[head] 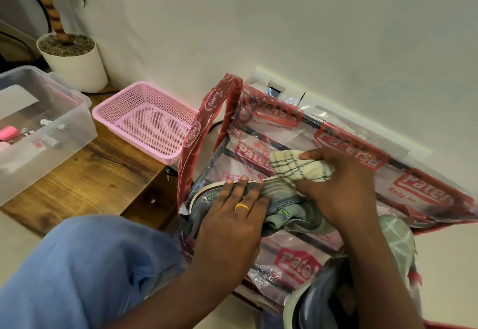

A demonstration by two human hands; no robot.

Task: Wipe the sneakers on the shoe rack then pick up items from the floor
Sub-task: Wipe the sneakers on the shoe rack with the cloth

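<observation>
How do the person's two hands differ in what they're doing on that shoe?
The left hand lies flat, fingers straight, on the grey canvas sneaker; the right hand curls round a cream checked cloth. The left hand wears a gold ring; none shows on the right hand. The left hand touches the sneaker bare; the right hand meets it through the cloth. Both rest on the same sneaker.
</observation>
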